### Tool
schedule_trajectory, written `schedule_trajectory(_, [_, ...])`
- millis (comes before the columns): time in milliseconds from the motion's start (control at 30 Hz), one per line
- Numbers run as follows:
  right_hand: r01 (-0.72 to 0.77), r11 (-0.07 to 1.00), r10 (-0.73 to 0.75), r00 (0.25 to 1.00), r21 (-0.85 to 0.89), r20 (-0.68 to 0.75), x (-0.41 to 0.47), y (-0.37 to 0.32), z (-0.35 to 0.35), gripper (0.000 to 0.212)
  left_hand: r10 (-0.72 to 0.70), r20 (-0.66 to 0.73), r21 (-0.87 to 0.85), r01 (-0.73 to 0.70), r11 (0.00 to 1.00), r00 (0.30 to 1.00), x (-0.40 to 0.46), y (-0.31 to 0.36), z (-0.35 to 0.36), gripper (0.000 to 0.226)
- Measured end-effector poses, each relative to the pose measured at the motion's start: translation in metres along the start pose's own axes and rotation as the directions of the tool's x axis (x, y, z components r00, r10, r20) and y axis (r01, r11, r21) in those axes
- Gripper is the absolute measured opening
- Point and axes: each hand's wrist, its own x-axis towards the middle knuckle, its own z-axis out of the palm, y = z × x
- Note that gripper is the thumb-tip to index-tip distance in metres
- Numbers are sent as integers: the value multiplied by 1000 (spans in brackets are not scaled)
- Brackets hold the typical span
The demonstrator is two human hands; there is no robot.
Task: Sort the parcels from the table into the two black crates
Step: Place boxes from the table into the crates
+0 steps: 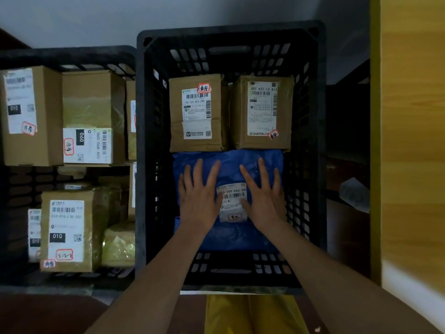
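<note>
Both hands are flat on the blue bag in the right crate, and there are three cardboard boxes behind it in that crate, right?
Not quite: the head view shows two cardboard boxes behind it, not three, a left box and a right box side by side. The rest holds: the left hand and right hand lie flat with straight fingers on the blue bag in the right crate.

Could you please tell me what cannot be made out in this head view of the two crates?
- Blue parcel label: edges hidden by left hand and right hand.
- Left crate: cut off by the frame's left edge.
- Small label print on cardboard box: too small.
</note>
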Motion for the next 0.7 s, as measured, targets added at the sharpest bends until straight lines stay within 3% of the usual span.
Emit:
schedule_trajectory(67, [-8,1000,7,998,7,57,6,-2,-2,94,58,109,109,-70,992,992,-7,-4,6,97])
schedule_trajectory(133, [9,1000,-11,994,14,104,5,-2,-1,105,-8,281,149,-35,988,960,-8,-13,11,104])
schedule_trajectory(200, [39,999,-36,985,-18,168,-1,3,6,114,-50,358,148,-4,989,933,-3,-21,13,111])
schedule_trajectory(400, [83,996,-68,952,-36,298,17,20,24,114,-72,470,148,2,989,880,18,-26,21,115])
schedule_trajectory(567, [34,998,-52,941,60,336,28,17,10,89,-86,540,183,-18,983,837,34,-24,13,117])
schedule_trajectory(700, [-85,996,70,929,25,364,7,2,-1,101,-109,542,213,-11,977,833,19,-18,-5,112])
